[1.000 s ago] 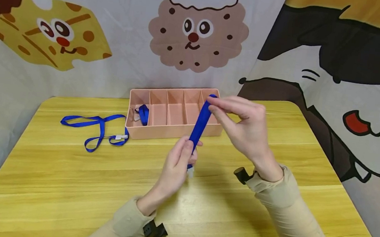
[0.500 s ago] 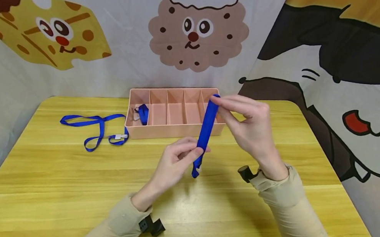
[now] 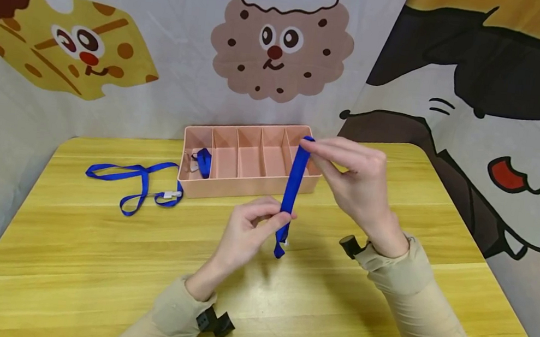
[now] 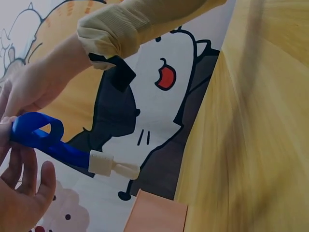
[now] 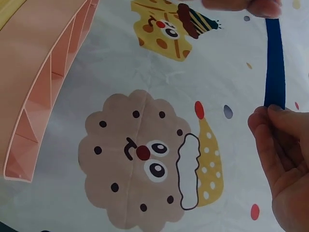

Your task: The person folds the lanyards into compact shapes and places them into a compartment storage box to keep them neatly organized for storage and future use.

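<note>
A blue lanyard (image 3: 294, 185), folded into a narrow strip, is stretched steeply above the table. Its upper end is pinched between the thumb and fingers of my right hand (image 3: 360, 180). Lower down, my left hand (image 3: 247, 229) pinches the strip, and a short blue loop hangs below the fingers. In the left wrist view a white plastic clip (image 4: 101, 163) sticks out at the lanyard's end. The right wrist view shows the flat blue band (image 5: 275, 63) taut between both hands.
Behind the hands stands a pink divided tray (image 3: 243, 187); its leftmost compartment holds a folded blue lanyard (image 3: 203, 162). Another blue lanyard (image 3: 144, 183) with a white clip lies loose on the wooden table (image 3: 92, 259), left of the tray. A printed cloth (image 3: 169, 92) hangs behind.
My left hand has shifted from gripping round the lower part to a fingertip pinch, leaving the end loop hanging. The right hand moved slightly right, and the strip stands more upright.
</note>
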The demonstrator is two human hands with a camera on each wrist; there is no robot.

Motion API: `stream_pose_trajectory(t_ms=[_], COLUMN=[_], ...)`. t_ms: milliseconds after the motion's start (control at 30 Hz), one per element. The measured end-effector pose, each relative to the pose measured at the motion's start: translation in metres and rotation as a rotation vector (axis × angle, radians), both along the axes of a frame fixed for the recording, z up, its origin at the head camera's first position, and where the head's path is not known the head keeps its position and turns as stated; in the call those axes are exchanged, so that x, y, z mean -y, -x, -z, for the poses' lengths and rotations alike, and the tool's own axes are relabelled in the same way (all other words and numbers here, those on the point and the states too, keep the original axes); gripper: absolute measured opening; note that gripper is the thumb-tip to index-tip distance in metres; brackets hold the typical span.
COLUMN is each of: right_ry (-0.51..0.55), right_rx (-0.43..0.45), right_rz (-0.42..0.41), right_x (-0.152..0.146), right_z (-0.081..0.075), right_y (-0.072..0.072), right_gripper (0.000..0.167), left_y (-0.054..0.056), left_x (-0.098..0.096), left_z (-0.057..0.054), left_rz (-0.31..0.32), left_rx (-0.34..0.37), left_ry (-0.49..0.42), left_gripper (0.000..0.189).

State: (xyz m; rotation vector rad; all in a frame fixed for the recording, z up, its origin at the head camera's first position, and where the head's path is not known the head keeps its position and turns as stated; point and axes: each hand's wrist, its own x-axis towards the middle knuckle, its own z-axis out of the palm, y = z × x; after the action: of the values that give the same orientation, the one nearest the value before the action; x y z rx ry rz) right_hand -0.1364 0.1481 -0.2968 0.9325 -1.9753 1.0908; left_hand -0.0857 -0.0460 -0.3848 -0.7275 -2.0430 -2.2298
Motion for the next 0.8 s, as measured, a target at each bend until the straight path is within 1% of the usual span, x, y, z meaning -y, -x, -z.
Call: stream_pose_trajectory(t_ms=[100, 300, 467, 533, 633, 733, 800], right_ry=[-0.018, -0.001, 0.021, 0.042, 0.073, 0.092, 0.092], right_rx=[-0.031, -0.054, -0.053, -0.048, -0.032, -0.004, 0.02], right_rz=[0.022, 0.076, 0.082, 0.082, 0.088, 0.09, 0.075], right_x=[-0.002, -0.008, -0.012, -0.014, -0.015, -0.014, -0.012], right_z=[0.003, 0.012, 0.023, 0.03, 0.04, 0.051, 0.058], right_y=[0.003, 0.01, 0.009, 0.008, 0.006, 0.004, 0.002], right_gripper=[0.021, 0.02, 0.014, 0.014, 0.016, 0.021, 0.022], left_y=[-0.002, -0.008, -0.011, -0.012, -0.012, -0.012, -0.012], left_x=[0.0, 0.003, 0.006, 0.009, 0.012, 0.014, 0.015], left_z=[-0.002, -0.009, -0.016, -0.018, -0.022, -0.024, -0.024], left_rz=[-0.025, -0.051, -0.036, -0.025, -0.004, 0.022, 0.025], left_rx=[-0.037, -0.08, -0.113, -0.121, -0.156, -0.185, -0.203], left_ry=[0.022, 0.001, -0.018, -0.025, -0.033, -0.074, -0.113], left_gripper=[0.016, 0.017, 0.021, 0.022, 0.025, 0.029, 0.029])
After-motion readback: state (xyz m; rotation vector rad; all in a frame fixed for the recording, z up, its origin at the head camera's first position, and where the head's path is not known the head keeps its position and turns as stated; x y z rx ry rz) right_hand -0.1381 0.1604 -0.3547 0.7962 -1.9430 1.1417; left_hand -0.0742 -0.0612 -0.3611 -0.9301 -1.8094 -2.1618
